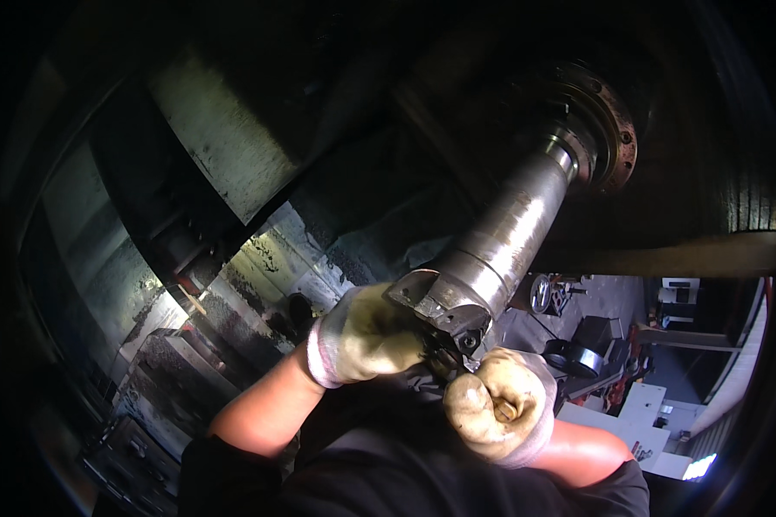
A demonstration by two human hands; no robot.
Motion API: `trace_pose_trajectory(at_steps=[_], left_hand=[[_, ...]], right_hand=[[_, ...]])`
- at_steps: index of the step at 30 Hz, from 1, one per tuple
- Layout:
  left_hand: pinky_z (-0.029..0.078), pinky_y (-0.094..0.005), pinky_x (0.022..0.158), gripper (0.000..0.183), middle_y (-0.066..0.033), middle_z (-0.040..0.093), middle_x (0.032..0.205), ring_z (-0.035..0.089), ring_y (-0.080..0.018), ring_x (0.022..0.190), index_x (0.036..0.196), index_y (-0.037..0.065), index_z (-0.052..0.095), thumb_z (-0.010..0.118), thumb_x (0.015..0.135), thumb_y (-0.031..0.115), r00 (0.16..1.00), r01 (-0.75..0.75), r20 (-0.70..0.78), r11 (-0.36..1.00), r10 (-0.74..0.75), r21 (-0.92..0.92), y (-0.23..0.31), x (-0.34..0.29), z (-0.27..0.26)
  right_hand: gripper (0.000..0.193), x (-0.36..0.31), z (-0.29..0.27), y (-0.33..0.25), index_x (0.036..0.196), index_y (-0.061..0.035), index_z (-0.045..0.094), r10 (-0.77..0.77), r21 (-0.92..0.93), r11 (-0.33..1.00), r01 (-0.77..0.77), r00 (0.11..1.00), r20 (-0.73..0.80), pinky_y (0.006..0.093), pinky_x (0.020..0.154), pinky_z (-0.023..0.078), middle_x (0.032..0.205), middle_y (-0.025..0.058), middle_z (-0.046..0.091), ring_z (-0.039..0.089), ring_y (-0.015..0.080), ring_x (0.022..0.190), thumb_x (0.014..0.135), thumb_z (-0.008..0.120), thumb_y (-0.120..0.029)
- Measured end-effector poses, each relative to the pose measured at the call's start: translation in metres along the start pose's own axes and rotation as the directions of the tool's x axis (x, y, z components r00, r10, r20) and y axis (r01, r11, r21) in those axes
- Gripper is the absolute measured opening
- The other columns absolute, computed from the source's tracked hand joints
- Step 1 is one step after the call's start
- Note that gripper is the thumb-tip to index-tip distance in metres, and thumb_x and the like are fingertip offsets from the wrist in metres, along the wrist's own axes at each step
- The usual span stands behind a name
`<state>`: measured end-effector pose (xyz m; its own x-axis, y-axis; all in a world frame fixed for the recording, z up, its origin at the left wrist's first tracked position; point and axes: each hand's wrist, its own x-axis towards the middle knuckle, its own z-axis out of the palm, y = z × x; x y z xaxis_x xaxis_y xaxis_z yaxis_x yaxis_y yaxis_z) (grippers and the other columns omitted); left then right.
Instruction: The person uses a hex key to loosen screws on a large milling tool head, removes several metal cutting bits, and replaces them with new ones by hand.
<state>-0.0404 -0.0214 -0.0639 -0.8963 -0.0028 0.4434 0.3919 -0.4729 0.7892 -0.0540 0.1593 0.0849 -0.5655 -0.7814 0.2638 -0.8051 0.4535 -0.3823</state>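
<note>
A long steel milling cutter (pixel 507 228) slants down toward me, its notched cutting head (pixel 457 312) at the near end. A small screw (pixel 469 342) shows in a seat on that head. My left hand (pixel 372 336), in a pale, stained work glove, is closed against the left underside of the head; its fingertips are partly hidden in shadow. Just below and right of the head is my right hand (pixel 502 407), gloved too and curled into a fist with the thumb folded over. Whatever it may hold is hidden.
The cutter's far end sits in a round, bolted spindle flange (pixel 616 142). Chip-strewn machine surfaces (pixel 267 267) lie to the left. A horizontal beam (pixel 690 258) crosses at right, with a handwheel (pixel 541 295) and a black round part (pixel 582 358) below it.
</note>
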Motion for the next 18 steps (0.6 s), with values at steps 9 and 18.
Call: trace_pose_trajectory(at_steps=[9, 18], left_hand=[[0.06, -0.034, 0.078, 0.035, -0.0116, 0.079, 0.097, 0.074, -0.0178, 0.086, 0.117, -0.003, 0.071, 0.072, 0.087, 0.015, 0.966, 0.256, -0.051, 0.966, -0.253, 0.048, 0.017, -0.001, -0.015], [0.06, -0.037, 0.074, 0.039, -0.0162, 0.078, 0.096, 0.076, -0.0302, 0.082, 0.114, -0.001, 0.074, 0.073, 0.076, 0.011, 0.997, 0.025, 0.06, 0.912, -0.054, 0.409, 0.038, 0.015, -0.029]], right_hand=[[0.033, -0.001, 0.018, -0.018, 0.071, -0.0059, 0.06, 0.597, 0.577, 0.572, -0.583, 0.778, 0.195, 0.03, 0.053, 0.038, 0.064, 0.001, 0.055, 0.047, 0.0109, 0.056, 0.1, 0.072, -0.016], [0.024, -0.03, 0.076, 0.009, 0.086, -0.0028, 0.07, 0.565, 0.821, 0.469, -0.325, 0.825, 0.003, 0.0287, 0.061, 0.049, 0.078, 0.0038, 0.067, 0.064, 0.0151, 0.068, 0.1, 0.071, -0.022]])
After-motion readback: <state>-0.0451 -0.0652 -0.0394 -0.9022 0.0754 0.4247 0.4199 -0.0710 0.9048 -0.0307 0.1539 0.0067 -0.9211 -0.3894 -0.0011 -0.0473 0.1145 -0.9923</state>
